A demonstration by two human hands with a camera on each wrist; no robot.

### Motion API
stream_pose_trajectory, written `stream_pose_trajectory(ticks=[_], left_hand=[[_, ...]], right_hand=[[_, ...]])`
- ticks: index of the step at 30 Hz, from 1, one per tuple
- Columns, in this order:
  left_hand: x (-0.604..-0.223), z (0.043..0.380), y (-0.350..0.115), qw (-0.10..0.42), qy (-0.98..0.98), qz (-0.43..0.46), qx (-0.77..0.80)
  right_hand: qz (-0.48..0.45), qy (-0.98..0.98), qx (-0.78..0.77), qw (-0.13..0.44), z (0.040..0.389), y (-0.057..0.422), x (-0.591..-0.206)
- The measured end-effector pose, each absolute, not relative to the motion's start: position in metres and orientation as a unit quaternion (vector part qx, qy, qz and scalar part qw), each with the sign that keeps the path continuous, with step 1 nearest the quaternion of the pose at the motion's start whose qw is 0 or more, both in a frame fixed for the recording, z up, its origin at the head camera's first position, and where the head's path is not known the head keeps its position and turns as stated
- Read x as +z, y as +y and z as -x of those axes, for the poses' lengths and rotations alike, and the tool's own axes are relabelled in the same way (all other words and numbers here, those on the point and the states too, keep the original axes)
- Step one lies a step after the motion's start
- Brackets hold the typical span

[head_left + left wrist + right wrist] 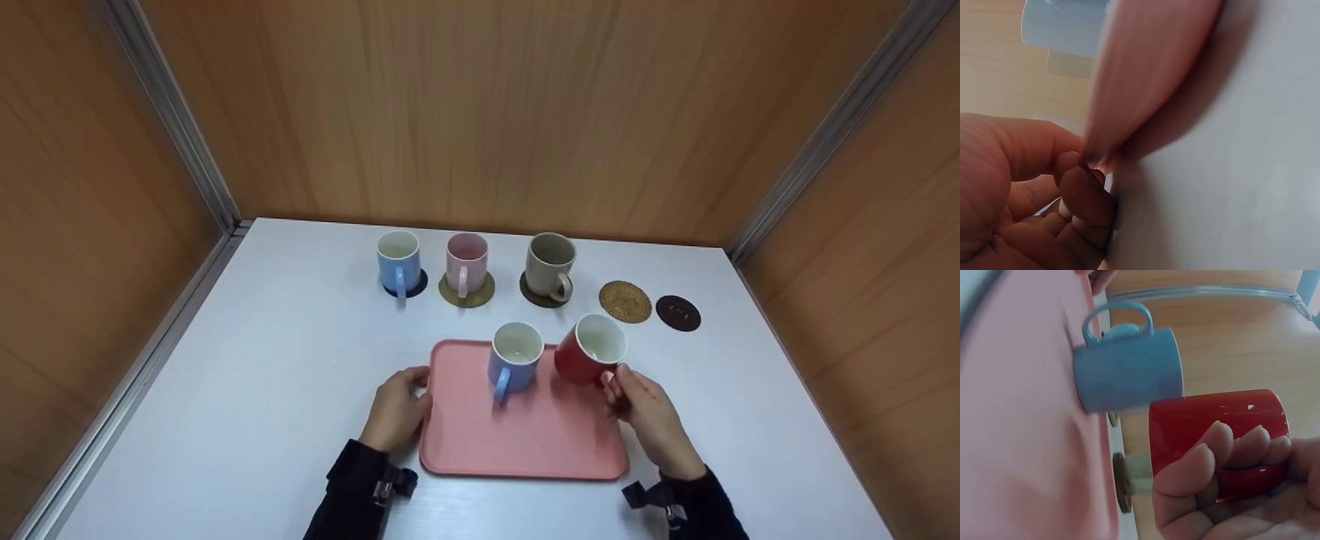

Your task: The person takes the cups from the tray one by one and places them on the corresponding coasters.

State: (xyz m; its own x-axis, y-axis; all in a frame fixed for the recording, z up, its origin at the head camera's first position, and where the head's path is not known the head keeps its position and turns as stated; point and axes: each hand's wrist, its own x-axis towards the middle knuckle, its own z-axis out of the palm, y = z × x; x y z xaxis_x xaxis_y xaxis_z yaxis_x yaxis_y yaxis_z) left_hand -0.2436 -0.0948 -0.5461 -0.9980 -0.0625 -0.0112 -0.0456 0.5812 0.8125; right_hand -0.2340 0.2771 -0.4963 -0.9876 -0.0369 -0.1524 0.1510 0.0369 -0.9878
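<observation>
My right hand (651, 414) grips a red mug (579, 361) with a white inside by its handle side. In the right wrist view, fingers curl at the red mug (1207, 419), and a gap separates its base from the pink tray (1022, 410). A light blue mug (511, 373) stands upright on the pink tray (517, 442), left of the red one, its handle facing me. At the tray's left edge, my left hand (397, 411) pinches the rim between thumb and curled fingers; the left wrist view shows this tray edge (1134, 73) close up.
Behind the tray stand another light blue mug (399, 262), a pink mug (466, 259) and a beige mug (550, 262), each on a round coaster. To their right lie a woven tan coaster (625, 301) and a dark coaster (679, 313). Wooden panels (480, 112) enclose the white table (247, 375).
</observation>
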Motion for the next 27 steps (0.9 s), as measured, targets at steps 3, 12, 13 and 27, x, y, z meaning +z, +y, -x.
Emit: stream_pose_trajectory(ticks=[3, 12, 13, 27], left_hand=[[-0.547, 0.244, -0.096, 0.003, -0.888, -0.04, -0.458], [-0.551, 0.239, -0.095, -0.004, -0.884, -0.042, -0.466], [-0.551, 0.238, -0.094, 0.0, -0.885, -0.038, -0.464], [-0.542, 0.243, -0.094, -0.022, -0.892, -0.053, -0.449]], right_hand=[[-0.057, 0.715, -0.695, 0.04, 0.257, 0.286, -0.495], [-0.114, 0.726, -0.678, 0.008, 0.351, 0.319, -0.505], [-0.123, 0.725, -0.677, 0.011, 0.358, 0.322, -0.507], [-0.18, 0.698, -0.693, 0.005, 0.391, 0.327, -0.525]])
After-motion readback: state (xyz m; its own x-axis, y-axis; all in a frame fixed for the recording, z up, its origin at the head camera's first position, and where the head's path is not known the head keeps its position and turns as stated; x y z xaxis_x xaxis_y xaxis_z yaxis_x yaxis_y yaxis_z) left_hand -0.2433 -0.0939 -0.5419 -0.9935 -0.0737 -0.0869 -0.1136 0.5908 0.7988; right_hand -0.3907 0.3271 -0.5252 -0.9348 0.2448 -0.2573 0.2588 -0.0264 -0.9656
